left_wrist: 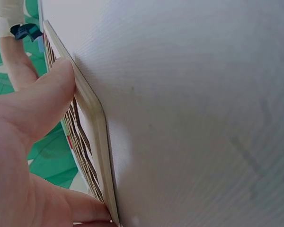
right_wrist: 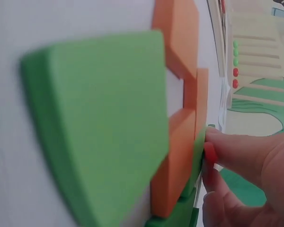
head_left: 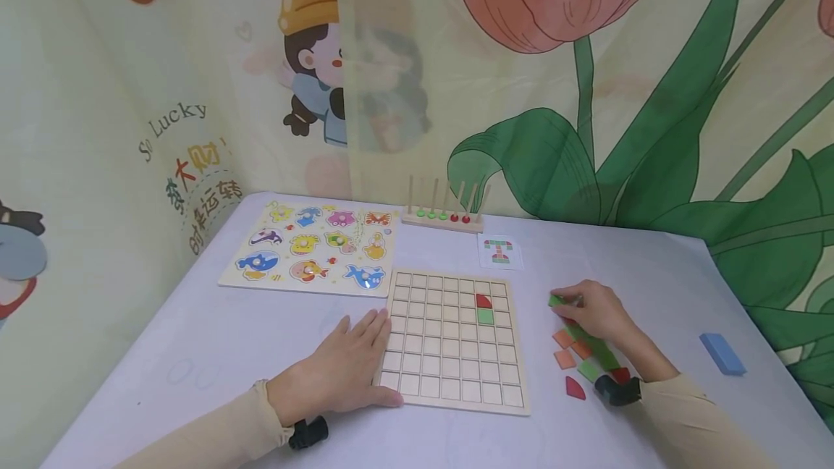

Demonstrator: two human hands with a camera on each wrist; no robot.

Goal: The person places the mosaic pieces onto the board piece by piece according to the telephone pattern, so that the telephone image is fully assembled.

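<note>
At the left edge of the grid board, the left grip spreads straight fingers, touching it. Rightward, the right grip pinches a green tile, partly hidden by fingers. Only the head view shows the animal puzzle, farther across the white desk, before a tulip-printed curtain.

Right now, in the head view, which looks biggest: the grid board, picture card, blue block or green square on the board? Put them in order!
1. Grid board
2. Picture card
3. Blue block
4. Green square
</note>
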